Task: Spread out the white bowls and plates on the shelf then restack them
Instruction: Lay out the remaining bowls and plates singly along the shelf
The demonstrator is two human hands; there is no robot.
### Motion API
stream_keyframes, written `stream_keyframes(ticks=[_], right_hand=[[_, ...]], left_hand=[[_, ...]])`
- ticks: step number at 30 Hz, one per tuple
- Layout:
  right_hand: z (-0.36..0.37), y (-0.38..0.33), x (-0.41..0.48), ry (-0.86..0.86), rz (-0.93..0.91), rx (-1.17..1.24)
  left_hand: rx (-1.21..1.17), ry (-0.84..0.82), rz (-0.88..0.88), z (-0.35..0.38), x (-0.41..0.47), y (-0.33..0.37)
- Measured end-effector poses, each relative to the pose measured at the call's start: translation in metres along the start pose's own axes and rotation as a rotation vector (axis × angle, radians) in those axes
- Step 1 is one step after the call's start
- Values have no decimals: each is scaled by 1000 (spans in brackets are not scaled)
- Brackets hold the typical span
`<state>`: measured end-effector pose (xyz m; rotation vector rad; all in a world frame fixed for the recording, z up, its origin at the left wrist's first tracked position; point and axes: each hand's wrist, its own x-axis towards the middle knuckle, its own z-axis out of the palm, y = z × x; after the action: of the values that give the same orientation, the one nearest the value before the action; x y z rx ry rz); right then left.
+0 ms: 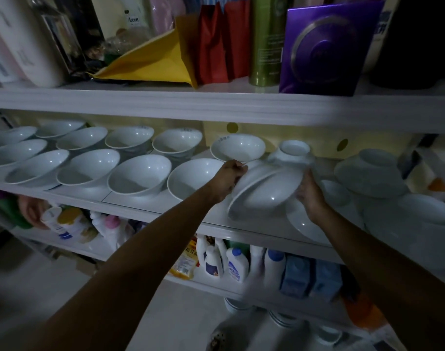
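Left grip [227, 179], right grip [308, 192] clasp tilted plate [267, 191] beside bowls [140, 178], upturned bowl [293, 153] behind.

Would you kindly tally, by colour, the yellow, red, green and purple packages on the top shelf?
Yellow bag: 1
Red bags: 2
Green canister: 1
Purple box: 1
Total: 5

Looks like a home storage room or pantry tbh. White shelving [165, 102] holds rows of white bowls [139, 177], cleaning bottles [237, 264] crammed underneath, and gift bags [216, 46] plus a purple box [325, 46] up top.
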<state>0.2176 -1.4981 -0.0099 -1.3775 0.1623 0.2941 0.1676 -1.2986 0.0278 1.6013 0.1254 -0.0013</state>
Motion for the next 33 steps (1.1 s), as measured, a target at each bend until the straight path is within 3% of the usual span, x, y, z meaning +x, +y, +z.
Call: stream_keyframes(ticks=[3,6,12,15,19,22,25,28,31,33], right_hand=[[-3,5,5,-161,195,170],[-8,14,6,-203,213,151],[-19,28,5,15,252,-14],[-26,25,7,89,227,-192],[-25,22,8,145,225,-170],[-21,25,11,216,207,-142],[-17,26,13,285,195,-133],[-15,23,13,297,73,-379],[-13,14,5,290,-46,-601],[-12,8,2,292,-148,-717]], left_hand=[[-254,-4,-135,-3,-6,-4],[-461,-4,-307,-3,-11,-13],[-577,-133,-396,3,-11,-26],[-587,-79,-480,3,-9,-29],[-523,24,-536,7,-8,-24],[-212,130,-529,12,-5,-18],[211,103,-487,18,-6,-13],[727,117,-371,20,-7,-14],[1320,201,-126,22,-10,-16],[1512,197,-3,25,-9,-14]])
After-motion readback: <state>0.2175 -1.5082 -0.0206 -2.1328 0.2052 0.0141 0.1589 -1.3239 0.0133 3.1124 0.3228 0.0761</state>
